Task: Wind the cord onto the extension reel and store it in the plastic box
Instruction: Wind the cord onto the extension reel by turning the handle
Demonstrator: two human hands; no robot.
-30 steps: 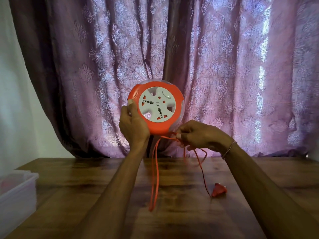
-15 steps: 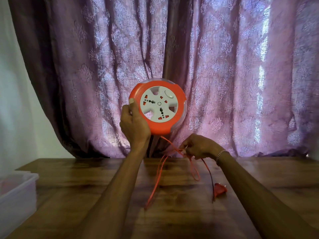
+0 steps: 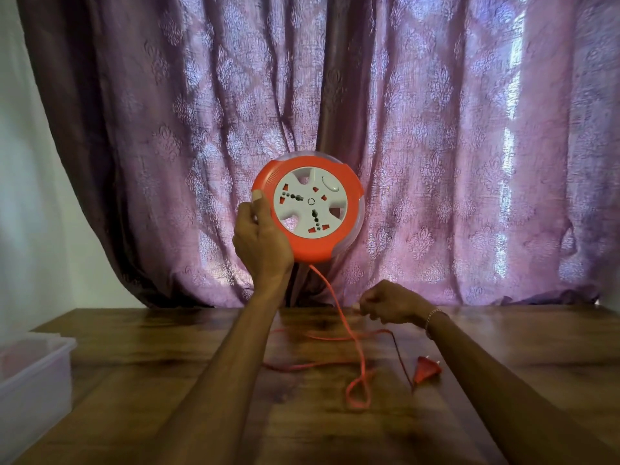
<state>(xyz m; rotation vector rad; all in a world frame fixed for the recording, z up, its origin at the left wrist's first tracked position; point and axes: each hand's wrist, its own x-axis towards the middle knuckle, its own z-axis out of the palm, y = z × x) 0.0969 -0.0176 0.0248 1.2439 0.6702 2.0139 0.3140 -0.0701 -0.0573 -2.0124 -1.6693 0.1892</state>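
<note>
Winding called for steady tension: the reel (image 3: 310, 209) was held upright above the table (image 3: 503, 380) in the left hand (image 3: 260, 243), while the cord (image 3: 339, 307) was pinched low by the right hand (image 3: 391, 302), slack still looped beside the plug (image 3: 426, 370); the box (image 3: 33, 374) waited far left.

Two bare forearms, no sleeves in view. Left hand (image 3: 260, 243): no rings or watch seen, thumbnail short & pale. Right hand (image 3: 391, 302): thin silver-tone chain bracelet (image 3: 432, 317) at the wrist, small links, fits loose. Nothing else worn. Fingers bare, no gloves.
</note>
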